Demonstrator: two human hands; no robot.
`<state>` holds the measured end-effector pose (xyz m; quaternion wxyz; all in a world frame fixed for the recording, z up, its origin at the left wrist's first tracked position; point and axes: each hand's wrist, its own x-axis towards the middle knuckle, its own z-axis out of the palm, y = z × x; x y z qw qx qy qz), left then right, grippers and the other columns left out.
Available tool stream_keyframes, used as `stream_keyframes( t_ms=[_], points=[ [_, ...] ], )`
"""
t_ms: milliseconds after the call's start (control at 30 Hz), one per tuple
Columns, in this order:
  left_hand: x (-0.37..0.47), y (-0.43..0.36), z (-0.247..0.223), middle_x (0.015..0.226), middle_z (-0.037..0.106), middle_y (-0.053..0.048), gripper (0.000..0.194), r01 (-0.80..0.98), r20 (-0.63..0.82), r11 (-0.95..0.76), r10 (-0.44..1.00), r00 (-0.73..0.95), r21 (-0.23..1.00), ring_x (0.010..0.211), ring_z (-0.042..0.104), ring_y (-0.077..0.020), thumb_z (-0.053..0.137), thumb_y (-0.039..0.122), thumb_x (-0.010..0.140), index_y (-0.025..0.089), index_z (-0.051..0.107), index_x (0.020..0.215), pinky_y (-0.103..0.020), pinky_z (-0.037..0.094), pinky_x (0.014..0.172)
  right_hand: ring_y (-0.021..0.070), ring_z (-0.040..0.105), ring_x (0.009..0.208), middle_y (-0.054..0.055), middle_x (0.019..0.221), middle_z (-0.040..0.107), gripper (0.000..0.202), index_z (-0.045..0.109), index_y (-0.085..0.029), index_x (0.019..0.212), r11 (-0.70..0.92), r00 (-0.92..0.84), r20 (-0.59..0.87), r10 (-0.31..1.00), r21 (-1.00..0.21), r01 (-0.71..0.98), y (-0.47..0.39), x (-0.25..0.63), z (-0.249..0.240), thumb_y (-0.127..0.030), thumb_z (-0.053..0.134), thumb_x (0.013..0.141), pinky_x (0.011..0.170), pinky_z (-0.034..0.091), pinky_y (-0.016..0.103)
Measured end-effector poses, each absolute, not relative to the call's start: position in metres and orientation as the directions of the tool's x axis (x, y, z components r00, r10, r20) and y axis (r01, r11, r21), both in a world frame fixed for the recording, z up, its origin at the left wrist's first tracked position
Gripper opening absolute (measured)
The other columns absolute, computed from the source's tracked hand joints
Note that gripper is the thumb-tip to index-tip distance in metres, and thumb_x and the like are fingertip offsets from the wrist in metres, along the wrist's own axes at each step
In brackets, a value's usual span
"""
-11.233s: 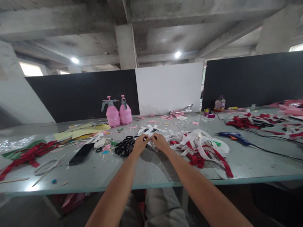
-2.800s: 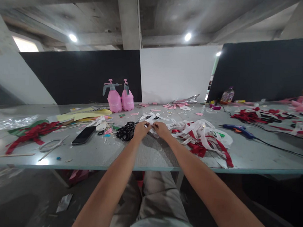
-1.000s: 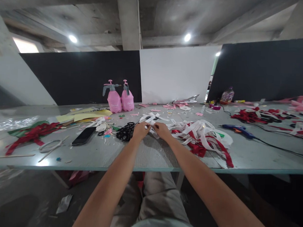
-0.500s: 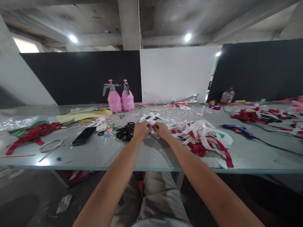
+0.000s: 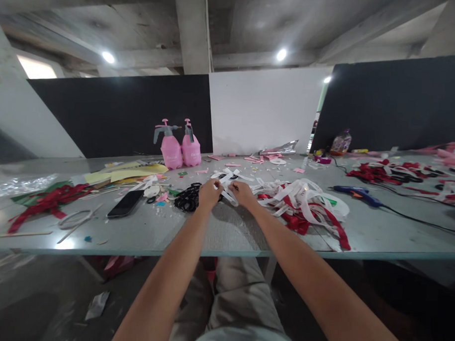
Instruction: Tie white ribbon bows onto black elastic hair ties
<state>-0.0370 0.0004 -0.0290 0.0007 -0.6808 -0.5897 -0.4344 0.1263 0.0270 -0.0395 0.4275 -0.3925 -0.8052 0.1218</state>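
Note:
A short white ribbon spans the small gap between my two hands, just above the table. My left hand is closed, its fingertips pinching one end of the ribbon. Pinched closed as well, my right hand grips the ribbon from the other side. Beside my left hand lies a heap of black elastic bands. Just beyond my fingers are more white and black ribbon pieces. To the right of my right hand spreads a tangled pile of white and red ribbons.
A blue glue gun with a cord lies at the right. On the left are a phone, red ribbons and yellow sheets. Two pink spray bottles stand at the back. Scraps litter the grey table.
My hands have drawn slightly apart from nearly touching. The white ribbon between them now shows more clearly. The piles on the table look unchanged.

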Motion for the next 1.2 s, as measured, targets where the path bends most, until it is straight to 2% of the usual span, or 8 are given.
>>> stream_keyframes(
  t_ms=[100, 167, 233, 333, 500, 867, 1200],
  points=[
    [-0.046, 0.007, -0.032, 0.073, 0.062, -0.002, 0.02, 0.706, 0.57, -0.283, 0.795, -0.205, 0.649, 0.068, 0.056, -0.0147, 0.043, 0.031, 0.084, 0.019, 0.059, 0.083, -0.025, 0.039, 0.066, 0.0108, 0.036, 0.058, -0.002, 0.057, 0.044, 0.027, 0.05, -0.016, 0.062, 0.657, -0.287, 0.612, 0.737, -0.551, 0.514, 0.028, 0.127, -0.039, -0.03, 0.044, 0.084, 0.057, 0.025, 0.023],
    [-0.047, 0.01, -0.033, 0.062, 0.057, 0.0, 0.029, 0.613, 0.547, -0.339, 0.816, -0.185, 0.714, 0.058, 0.052, -0.0127, 0.035, 0.034, 0.088, 0.018, 0.057, 0.079, -0.024, 0.038, 0.06, 0.0109, 0.036, 0.058, -0.002, 0.057, 0.043, 0.027, 0.05, -0.016, 0.062, 0.656, -0.274, 0.616, 0.739, -0.564, 0.501, 0.028, 0.127, -0.038, -0.031, 0.044, 0.084, 0.056, 0.025, 0.023],
    [-0.043, 0.012, -0.034, 0.055, 0.052, 0.002, 0.036, 0.528, 0.518, -0.397, 0.85, -0.098, 0.75, 0.051, 0.049, -0.011, 0.033, 0.04, 0.089, 0.018, 0.057, 0.074, -0.023, 0.037, 0.056, 0.0111, 0.037, 0.059, -0.002, 0.058, 0.044, 0.027, 0.05, -0.016, 0.062, 0.662, -0.278, 0.617, 0.736, -0.571, 0.487, 0.028, 0.127, -0.038, -0.032, 0.044, 0.084, 0.056, 0.025, 0.022],
    [-0.034, 0.012, -0.035, 0.057, 0.054, 0.002, 0.036, 0.454, 0.483, -0.446, 0.875, 0.039, 0.772, 0.049, 0.048, -0.009, 0.046, 0.048, 0.083, 0.016, 0.059, 0.076, -0.021, 0.038, 0.053, 0.0109, 0.037, 0.058, -0.002, 0.058, 0.045, 0.027, 0.051, -0.016, 0.063, 0.665, -0.288, 0.612, 0.736, -0.578, 0.473, 0.028, 0.126, -0.037, -0.032, 0.044, 0.084, 0.056, 0.026, 0.022],
    [-0.033, 0.014, -0.036, 0.075, 0.062, -0.001, 0.038, 0.411, 0.478, -0.429, 0.878, -0.018, 0.805, 0.052, 0.048, -0.0078, 0.063, 0.047, 0.07, 0.015, 0.063, 0.09, -0.021, 0.04, 0.051, 0.0103, 0.037, 0.057, -0.001, 0.06, 0.048, 0.026, 0.052, -0.016, 0.065, 0.671, -0.295, 0.613, 0.733, -0.58, 0.463, 0.027, 0.126, -0.038, -0.032, 0.045, 0.084, 0.056, 0.025, 0.023],
    [-0.033, 0.01, -0.033, 0.057, 0.057, 0.001, 0.034, 0.518, 0.479, -0.41, 0.878, 0.0, 0.751, 0.05, 0.046, -0.0092, 0.06, 0.047, 0.073, 0.014, 0.067, 0.08, -0.022, 0.037, 0.052, 0.0105, 0.038, 0.058, -0.001, 0.06, 0.05, 0.027, 0.055, -0.015, 0.066, 0.666, -0.303, 0.61, 0.732, -0.551, 0.503, 0.028, 0.126, -0.041, -0.032, 0.046, 0.084, 0.056, 0.025, 0.022],
    [-0.031, 0.013, -0.04, 0.06, 0.055, 0.002, 0.021, 0.566, 0.52, -0.443, 0.854, 0.03, 0.695, 0.053, 0.046, -0.0092, 0.055, 0.037, 0.076, 0.017, 0.06, 0.075, -0.022, 0.037, 0.056, 0.0112, 0.04, 0.058, 0.001, 0.063, 0.054, 0.024, 0.059, -0.015, 0.069, 0.625, -0.275, 0.596, 0.754, -0.524, 0.578, 0.025, 0.126, -0.04, -0.029, 0.046, 0.085, 0.057, 0.024, 0.023]
  ],
)
